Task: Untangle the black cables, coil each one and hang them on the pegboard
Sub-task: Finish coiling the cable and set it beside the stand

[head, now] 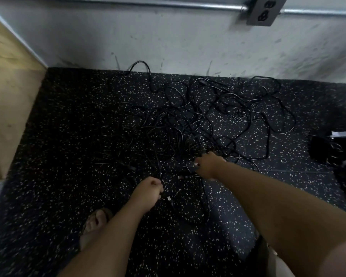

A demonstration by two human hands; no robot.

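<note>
Since nothing's coiled yet, I'm at square one: the tangled heap of thin black cables (198, 120) sprawls on the speckled black rubber floor (68, 136) by the white wall (168, 47). My left hand (149, 186) grips one strand, my right hand (206, 164) curls round another at the heap's near edge. No pegboard in sight.

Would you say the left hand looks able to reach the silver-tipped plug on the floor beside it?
Probably yes: the plug lies uncovered on the floor just beside the left hand, though that hand grips a black cable.
</note>
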